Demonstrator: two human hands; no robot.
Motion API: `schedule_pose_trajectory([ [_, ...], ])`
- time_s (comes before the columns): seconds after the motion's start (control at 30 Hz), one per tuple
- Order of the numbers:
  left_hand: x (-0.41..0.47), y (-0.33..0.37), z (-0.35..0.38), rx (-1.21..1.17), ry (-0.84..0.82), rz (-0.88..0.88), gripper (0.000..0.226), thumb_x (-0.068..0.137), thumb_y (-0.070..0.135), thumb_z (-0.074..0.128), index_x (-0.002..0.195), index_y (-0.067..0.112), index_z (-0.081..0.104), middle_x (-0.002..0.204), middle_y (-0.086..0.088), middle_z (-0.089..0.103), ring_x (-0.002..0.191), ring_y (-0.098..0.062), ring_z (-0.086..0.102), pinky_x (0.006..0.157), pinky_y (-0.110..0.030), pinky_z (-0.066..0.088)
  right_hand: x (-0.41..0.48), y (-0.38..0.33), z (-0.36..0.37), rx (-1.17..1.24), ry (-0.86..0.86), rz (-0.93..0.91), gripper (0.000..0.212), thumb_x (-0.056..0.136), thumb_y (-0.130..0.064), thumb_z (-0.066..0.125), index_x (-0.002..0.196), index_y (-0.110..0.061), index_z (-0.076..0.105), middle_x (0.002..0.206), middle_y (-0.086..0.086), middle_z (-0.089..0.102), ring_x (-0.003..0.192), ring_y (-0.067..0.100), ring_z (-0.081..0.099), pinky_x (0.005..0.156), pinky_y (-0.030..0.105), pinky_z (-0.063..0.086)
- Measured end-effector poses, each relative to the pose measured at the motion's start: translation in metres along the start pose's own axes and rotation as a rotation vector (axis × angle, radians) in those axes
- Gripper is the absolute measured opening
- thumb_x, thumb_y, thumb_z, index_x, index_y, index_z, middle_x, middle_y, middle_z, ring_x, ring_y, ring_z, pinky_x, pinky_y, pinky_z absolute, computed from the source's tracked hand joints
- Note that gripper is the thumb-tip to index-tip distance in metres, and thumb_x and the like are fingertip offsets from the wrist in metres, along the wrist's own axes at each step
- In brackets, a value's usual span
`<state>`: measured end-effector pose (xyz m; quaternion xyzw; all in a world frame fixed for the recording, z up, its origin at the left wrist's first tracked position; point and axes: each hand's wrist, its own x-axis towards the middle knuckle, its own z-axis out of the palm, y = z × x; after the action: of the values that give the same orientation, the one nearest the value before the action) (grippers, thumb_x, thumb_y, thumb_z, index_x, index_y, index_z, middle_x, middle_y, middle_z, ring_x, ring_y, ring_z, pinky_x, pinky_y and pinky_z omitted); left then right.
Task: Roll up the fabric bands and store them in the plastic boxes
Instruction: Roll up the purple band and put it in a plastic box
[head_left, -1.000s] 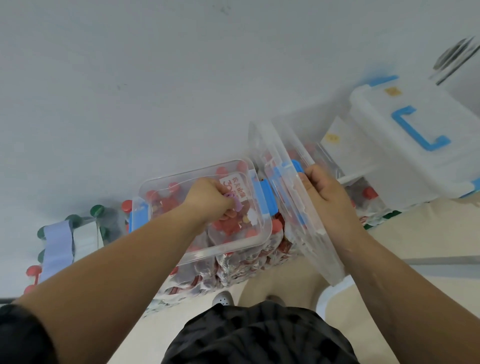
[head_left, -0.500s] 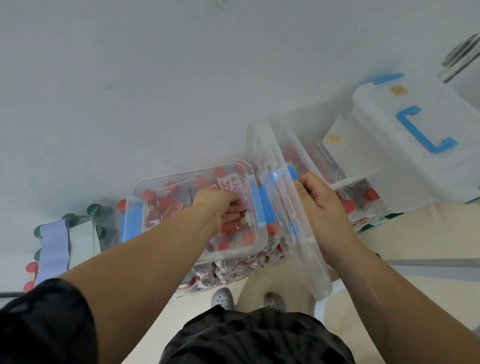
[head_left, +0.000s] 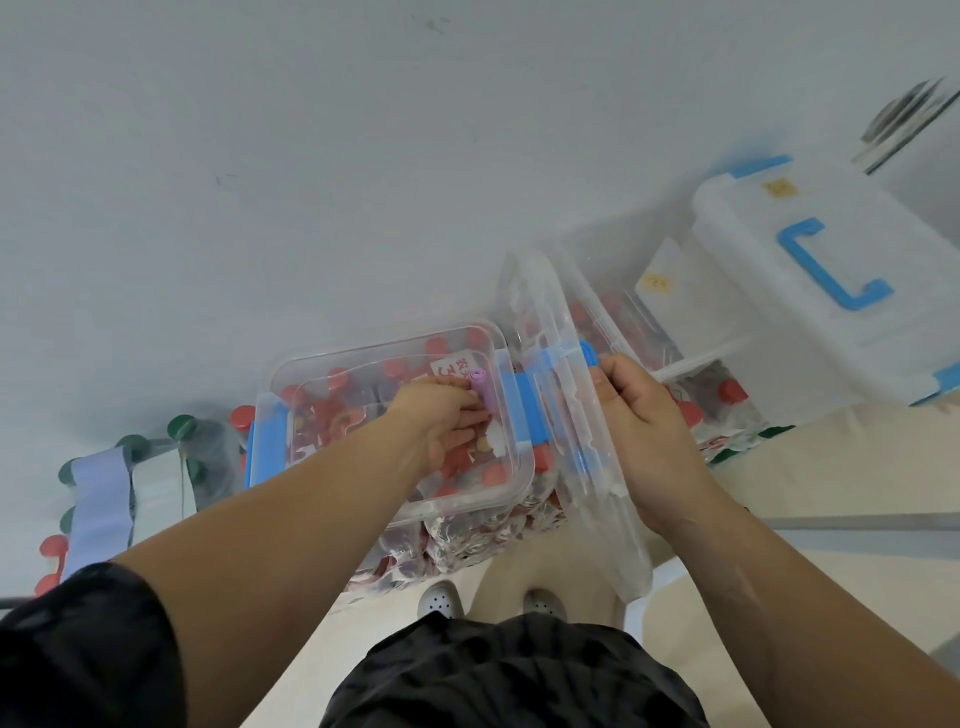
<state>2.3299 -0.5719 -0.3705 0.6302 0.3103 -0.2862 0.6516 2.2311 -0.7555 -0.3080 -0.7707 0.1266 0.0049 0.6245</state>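
A clear plastic box (head_left: 363, 349) with blue latches stands open against the wall, on top of packs of red-capped items. My left hand (head_left: 441, 421) reaches inside it and pinches a small purple rolled fabric band (head_left: 480, 388) at the box's right end, close to a red-and-white label. My right hand (head_left: 644, 431) grips the box's clear lid (head_left: 582, 499), which stands tilted on edge just right of the box. An unrolled lavender band (head_left: 98, 506) hangs over items at the far left.
A large white storage box (head_left: 810, 312) with a blue handle sits at the right, and another clear box (head_left: 618, 306) stands behind the lid. Green- and red-capped bottles (head_left: 182, 428) are at the left. My shoes (head_left: 441, 597) stand on the beige floor below.
My left hand has pushed the purple roll further toward the box's right end. My right hand keeps holding the lid in about the same place.
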Motion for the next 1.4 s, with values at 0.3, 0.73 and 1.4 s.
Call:
schedule_pose_trajectory([
  [0.3,-0.011,0.011,-0.009,0.134,-0.090,-0.015,0.028,0.094,-0.010,0.055,0.093,0.015,0.067,0.098,-0.016,0.074,0.098,-0.032,0.073,0.073,-0.039,0.063,0.001,-0.003,-0.001,-0.133,0.020,-0.043,0.026,0.106,-0.038,0.052,0.093,-0.018,0.061,0.076,-0.001,0.064,0.065,0.010,0.061,0.058,0.029,0.056],
  [0.73,-0.036,0.022,-0.033,0.287,-0.067,0.139,0.025,0.094,-0.003,0.060,0.118,0.006,0.065,0.099,-0.016,0.075,0.077,-0.026,0.073,0.055,-0.029,0.059,0.006,-0.047,-0.007,-0.372,0.051,-0.335,0.033,0.105,-0.042,0.050,0.088,-0.014,0.051,0.071,0.009,0.058,0.061,0.020,0.054,0.061,0.046,0.049],
  [1.4,-0.106,-0.025,-0.178,0.129,0.391,0.546,0.017,0.091,0.042,0.069,0.108,0.040,0.068,0.109,0.017,0.068,0.100,-0.002,0.063,0.071,-0.021,0.046,0.039,-0.064,0.120,-1.216,-0.376,-1.079,0.024,0.103,-0.040,0.050,0.099,-0.017,0.057,0.078,0.004,0.064,0.068,0.030,0.060,0.057,0.035,0.034],
])
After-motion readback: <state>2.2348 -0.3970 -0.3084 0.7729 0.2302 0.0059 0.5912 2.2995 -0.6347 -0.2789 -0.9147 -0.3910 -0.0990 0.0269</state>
